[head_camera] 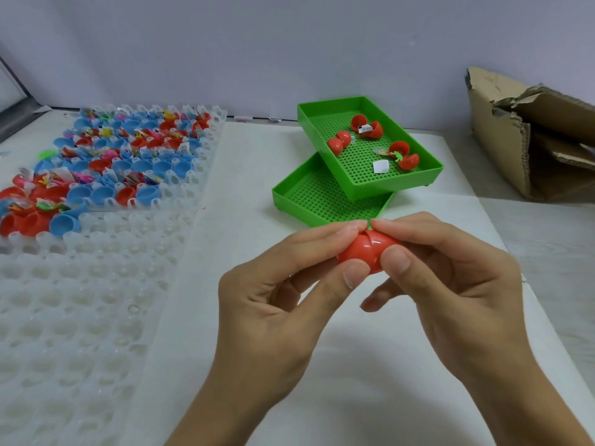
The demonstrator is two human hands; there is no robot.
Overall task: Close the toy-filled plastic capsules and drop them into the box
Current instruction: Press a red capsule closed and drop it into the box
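Observation:
A red plastic capsule (363,247) is pinched between both hands above the white table, its two halves meeting at a visible seam. My left hand (277,297) grips its left half with thumb and fingers; my right hand (450,284) grips the right half. Three open red capsules (367,126) with small toys lie in the upper green tray (428,170). The torn cardboard box (528,136) stands open at the far right.
A second green tray (289,194) lies under the first. A clear plastic cell tray (96,284) covers the left side; its far rows hold several open red and blue capsule halves (128,156) with toys. A pale wall runs behind.

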